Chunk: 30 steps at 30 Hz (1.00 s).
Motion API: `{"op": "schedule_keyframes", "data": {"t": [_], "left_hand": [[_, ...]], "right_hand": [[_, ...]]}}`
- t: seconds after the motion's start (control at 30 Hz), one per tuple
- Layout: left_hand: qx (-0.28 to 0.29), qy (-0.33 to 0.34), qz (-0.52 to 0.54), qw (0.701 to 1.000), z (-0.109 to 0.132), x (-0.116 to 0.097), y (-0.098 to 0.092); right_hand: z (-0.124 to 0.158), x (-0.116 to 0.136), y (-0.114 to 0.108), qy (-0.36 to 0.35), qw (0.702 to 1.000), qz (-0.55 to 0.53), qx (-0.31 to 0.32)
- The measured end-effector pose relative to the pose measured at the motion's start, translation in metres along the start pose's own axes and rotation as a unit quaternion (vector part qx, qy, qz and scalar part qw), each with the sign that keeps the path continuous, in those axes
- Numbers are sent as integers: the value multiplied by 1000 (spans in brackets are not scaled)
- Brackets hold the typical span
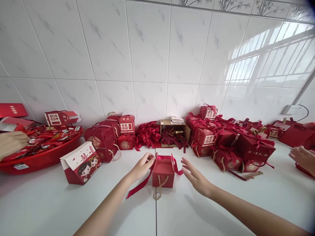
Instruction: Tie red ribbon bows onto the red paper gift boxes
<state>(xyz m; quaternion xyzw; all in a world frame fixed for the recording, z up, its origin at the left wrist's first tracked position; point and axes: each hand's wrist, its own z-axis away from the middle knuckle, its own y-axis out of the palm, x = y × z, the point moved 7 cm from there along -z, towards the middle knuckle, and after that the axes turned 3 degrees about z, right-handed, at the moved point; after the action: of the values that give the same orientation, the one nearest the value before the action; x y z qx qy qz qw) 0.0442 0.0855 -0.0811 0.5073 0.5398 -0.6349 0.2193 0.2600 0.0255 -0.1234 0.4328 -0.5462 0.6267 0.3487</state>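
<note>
A small red gift box (162, 178) stands upright on the table in front of me, with a twisted rope handle (158, 193) hanging on its near face. A dark red ribbon (140, 189) runs across the box top; its longer tail trails down to the left, and a shorter end sticks out on the right. My left hand (142, 167) is at the upper left edge of the box, fingers curved and apart, close to the ribbon; whether it touches is unclear. To the right of the box, my right hand (197, 178) has its fingers spread and holds nothing.
Behind lie a ribbon pile (149, 132) and an open carton (188, 132). Stacked red boxes (105, 136) stand left, more ribboned boxes (226, 144) right. A white-and-red box (82, 164) sits near a red basin (49, 157). Other people's hands (12, 144) show at both sides.
</note>
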Motion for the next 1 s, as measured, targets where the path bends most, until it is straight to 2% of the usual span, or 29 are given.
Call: {"op": "schedule_keyframes", "data": {"t": [0.1,0.2,0.3,0.47,0.6,0.7,0.9,1.0], "left_hand": [[-7,-30,93,995,10,11,14],[21,-66,192,979,18,17,30],[39,-83,237,967,24,18,36],[24,-88,277,957,30,23,25],[11,-71,320,945,33,27,13],[6,-66,335,940,34,30,8],[0,-97,260,961,32,37,10],[10,-104,248,963,33,39,11]], "right_hand": [[-1,-6,7,24,996,-87,8],[-6,-11,11,28,987,-154,27],[-12,-13,10,26,978,-204,27],[-10,-6,22,24,948,-292,127],[-5,-4,27,40,925,-339,168],[-3,-2,23,54,912,-369,171],[-1,-5,18,98,873,-454,152],[-3,-8,18,102,865,-471,138]]}}
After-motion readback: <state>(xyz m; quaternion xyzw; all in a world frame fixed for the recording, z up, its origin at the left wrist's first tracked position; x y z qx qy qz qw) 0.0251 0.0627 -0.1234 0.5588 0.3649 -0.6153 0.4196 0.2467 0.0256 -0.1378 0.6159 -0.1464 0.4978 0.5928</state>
